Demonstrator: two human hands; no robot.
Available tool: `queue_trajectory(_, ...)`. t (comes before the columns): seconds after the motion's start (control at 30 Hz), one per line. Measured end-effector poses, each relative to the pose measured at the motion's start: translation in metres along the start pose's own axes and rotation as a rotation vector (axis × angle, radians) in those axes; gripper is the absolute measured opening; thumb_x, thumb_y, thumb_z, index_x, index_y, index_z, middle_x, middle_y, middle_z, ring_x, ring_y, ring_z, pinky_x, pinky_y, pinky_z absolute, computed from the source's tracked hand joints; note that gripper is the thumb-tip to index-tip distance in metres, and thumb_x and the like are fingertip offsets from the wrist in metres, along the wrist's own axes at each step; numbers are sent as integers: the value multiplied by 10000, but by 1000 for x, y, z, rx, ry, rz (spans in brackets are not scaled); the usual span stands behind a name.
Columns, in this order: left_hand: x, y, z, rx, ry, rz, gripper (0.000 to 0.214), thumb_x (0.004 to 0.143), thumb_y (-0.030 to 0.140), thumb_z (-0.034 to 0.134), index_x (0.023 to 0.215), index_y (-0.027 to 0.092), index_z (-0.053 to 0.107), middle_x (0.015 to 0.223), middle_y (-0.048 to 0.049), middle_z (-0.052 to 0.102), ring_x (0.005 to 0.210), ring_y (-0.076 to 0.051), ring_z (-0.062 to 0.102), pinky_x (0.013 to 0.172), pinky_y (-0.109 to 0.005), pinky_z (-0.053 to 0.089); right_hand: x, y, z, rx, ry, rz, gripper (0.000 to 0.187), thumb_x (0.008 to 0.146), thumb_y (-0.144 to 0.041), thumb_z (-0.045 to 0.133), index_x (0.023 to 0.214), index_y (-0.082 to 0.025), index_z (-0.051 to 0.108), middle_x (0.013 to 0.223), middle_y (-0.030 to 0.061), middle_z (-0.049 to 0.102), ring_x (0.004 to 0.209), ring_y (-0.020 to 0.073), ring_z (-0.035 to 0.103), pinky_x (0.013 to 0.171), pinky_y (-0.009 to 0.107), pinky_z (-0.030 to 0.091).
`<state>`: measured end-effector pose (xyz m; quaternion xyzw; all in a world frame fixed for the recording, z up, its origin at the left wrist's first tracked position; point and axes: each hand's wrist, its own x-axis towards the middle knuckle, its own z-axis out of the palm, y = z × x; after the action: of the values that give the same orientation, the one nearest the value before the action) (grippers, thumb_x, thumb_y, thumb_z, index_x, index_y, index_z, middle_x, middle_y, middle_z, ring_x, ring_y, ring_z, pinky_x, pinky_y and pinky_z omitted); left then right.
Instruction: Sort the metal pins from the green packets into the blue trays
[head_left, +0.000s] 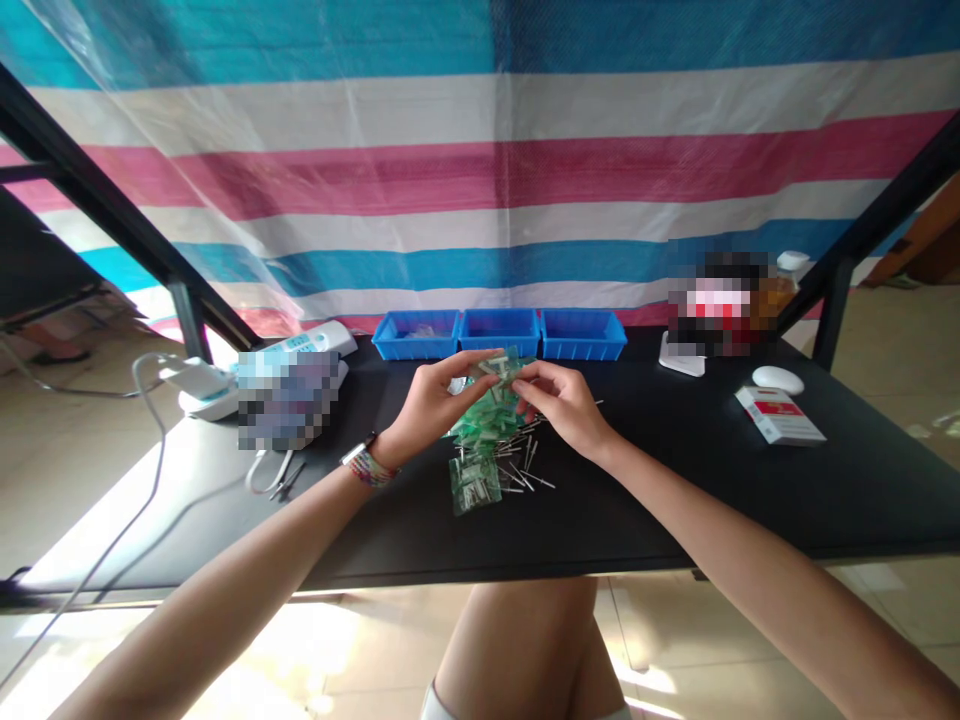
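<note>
Both hands are raised over the middle of a black table. My left hand (442, 402) pinches a small green-tinted plastic bag (504, 364) between thumb and fingers. At the bag's right edge, my right hand (562, 398) has its fingertips pressed together on the plastic. Below them lies a pile of similar green bags (480, 418). One flat bag (475, 485) with small metal pieces inside sits nearer the table's front edge. Loose thin metal pins that look like rivets (531, 468) are scattered to the right of it.
Three blue bins (500, 335) stand in a row behind my hands; the left one holds some clear plastic. At left are a power strip (315, 343), a charger (196, 377) and a cable. At right lie a small box (780, 416) and a white oval object (778, 380).
</note>
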<state>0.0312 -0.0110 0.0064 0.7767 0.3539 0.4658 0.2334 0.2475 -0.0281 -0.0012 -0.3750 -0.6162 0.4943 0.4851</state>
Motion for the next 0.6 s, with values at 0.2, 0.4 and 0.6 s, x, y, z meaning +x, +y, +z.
queue_trajectory(0.2, -1, 1, -1, 57, -17, -22, 396, 1020, 452, 630, 1342, 226, 666, 906, -51, 778, 818, -206, 732, 735, -293, 554, 5, -2, -9, 130, 42, 79, 372, 768, -540, 845, 846, -203, 708, 642, -13, 656, 564, 149, 616, 541, 278, 546)
queue_trajectory(0.4, 3, -7, -2, 212, -98, 34, 363, 997, 342, 618, 1332, 203, 634, 1102, -88, 763, 1028, -257, 712, 938, -386, 539, 26, -4, -43, 294, 332, 66, 382, 668, -463, 926, 843, -192, 721, 788, -13, 724, 570, 89, 631, 516, 205, 560)
queue_trajectory(0.6, 4, -12, -2, 389, -213, 54, 312, 979, 306, 593, 1251, 199, 701, 1205, -95, 721, 1134, -279, 664, 1049, -442, 499, 43, -1, -76, 394, 631, 51, 225, 738, -315, 878, 851, -181, 738, 795, -12, 760, 527, 61, 625, 498, 170, 560)
